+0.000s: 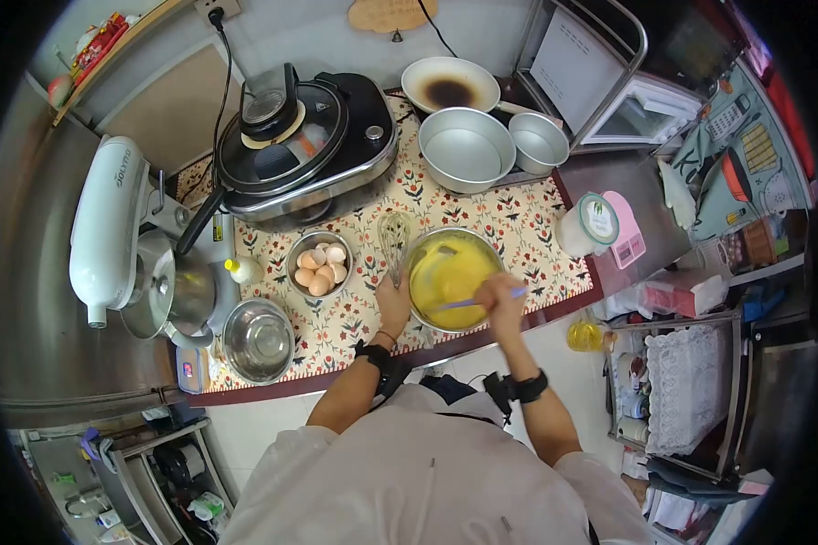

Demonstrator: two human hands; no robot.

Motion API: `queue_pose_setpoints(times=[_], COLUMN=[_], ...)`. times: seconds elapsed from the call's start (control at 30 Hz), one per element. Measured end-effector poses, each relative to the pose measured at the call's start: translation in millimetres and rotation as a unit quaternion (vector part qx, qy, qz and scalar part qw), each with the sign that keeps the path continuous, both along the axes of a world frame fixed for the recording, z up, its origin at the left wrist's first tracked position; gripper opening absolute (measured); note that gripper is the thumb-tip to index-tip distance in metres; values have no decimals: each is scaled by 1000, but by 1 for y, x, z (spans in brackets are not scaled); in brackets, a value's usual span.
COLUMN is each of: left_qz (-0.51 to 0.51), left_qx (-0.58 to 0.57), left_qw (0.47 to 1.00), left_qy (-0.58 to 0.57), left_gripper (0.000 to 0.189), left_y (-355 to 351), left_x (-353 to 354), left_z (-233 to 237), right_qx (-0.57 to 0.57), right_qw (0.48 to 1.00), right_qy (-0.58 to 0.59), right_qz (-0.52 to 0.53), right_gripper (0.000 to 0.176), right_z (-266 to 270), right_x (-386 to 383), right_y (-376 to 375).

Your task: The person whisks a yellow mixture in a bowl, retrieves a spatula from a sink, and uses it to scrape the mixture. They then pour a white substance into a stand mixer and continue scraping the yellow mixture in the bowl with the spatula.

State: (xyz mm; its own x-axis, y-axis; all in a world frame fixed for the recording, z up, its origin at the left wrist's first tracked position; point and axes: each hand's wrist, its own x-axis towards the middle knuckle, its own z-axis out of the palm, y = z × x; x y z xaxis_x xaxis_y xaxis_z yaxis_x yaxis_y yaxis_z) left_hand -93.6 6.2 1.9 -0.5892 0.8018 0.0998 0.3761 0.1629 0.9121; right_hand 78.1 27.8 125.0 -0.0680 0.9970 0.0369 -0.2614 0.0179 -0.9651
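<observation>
A metal bowl (413, 313) of yellow batter (459, 272) stands at the counter's front edge. My left hand (393, 304) is closed round the handle of a wire whisk (394, 238), which points up and away just left of the bowl. Over the bowl's right side, my right hand (502, 304) grips a spatula (456, 305) with a blue-purple handle, its far end down in the batter. To the left, a small metal bowl (293, 272) holds several eggshells (318, 268). Another metal bowl (259, 341) sits nearer the front left.
A white stand mixer (109, 218) occupies the left, beside a small yellow-capped bottle (244, 270). Behind are a lidded electric pan (286, 150), round cake tins (466, 150) and a pan with dark residue (450, 91). A lidded tub (586, 225) and pink scale (625, 232) stand right.
</observation>
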Motion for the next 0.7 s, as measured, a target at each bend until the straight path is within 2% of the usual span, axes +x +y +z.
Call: queue_pose_setpoints(times=[0.03, 0.07, 0.13, 0.17, 0.2, 0.23, 0.3, 0.4, 0.43, 0.47, 0.53, 0.57, 0.63, 0.7], left_qz=[2, 7, -5, -11, -14, -17, -16, -14, -19, -24, -21, -20, -25, -20], left_qx=[4, 10, -8, -16, -19, -23, -10, 1, -12, -22, -29, -33, -4, 3], left_qw=[1000, 1000, 1000, 1000, 1000, 1000, 1000, 1000, 1000, 999, 999, 999, 1000, 1000], left_qy=[4, 8, 6, 6, 3, 1, 2, 9, 12, 16, -1, -9, -11, -3], left_gripper=[26, 27, 27, 28, 28, 28, 29, 29, 29, 29, 28, 28, 28, 28], left_y=[0, 1, 0, 0, -1, -2, 2, -1, -2, -2, -1, -1, -2, -3], left_x=[-1, -2, -3, -3, -3, -3, -4, -2, -3, -4, -3, -3, -4, -1], left_z=[-6, -7, -8, -6, -5, -4, 1, 3, 5, 5, 5, 5, 7, 6], right_qx=[-20, -9, 57, 107, 155, 101, 115, 68, 35, 10, 4, 42, 117, 137], right_qw=[998, 997, 985, 982, 958, 971, 980, 990, 991, 998, 999, 998, 990, 986], right_qy=[52, 44, 137, 16, -105, -27, -6, -103, -99, 17, 29, 34, 47, -42], right_qz=[-31, -60, -88, -154, -216, -216, -160, 65, 79, 57, 23, -6, -66, -89], right_gripper=[25, 27, 24, 24, 24, 24, 23, 21, 20, 20, 21, 21, 23, 25], right_z=[21, 38, 40, 33, 16, -8, -41, -26, -5, 3, 33, 32, 17, -32], right_x=[6, 12, 14, 7, -6, -20, -40, -22, -8, 0, 17, 15, 11, -2], right_y=[8, 16, 30, 35, 38, 37, 12, -24, -20, -13, 3, 10, 20, 2])
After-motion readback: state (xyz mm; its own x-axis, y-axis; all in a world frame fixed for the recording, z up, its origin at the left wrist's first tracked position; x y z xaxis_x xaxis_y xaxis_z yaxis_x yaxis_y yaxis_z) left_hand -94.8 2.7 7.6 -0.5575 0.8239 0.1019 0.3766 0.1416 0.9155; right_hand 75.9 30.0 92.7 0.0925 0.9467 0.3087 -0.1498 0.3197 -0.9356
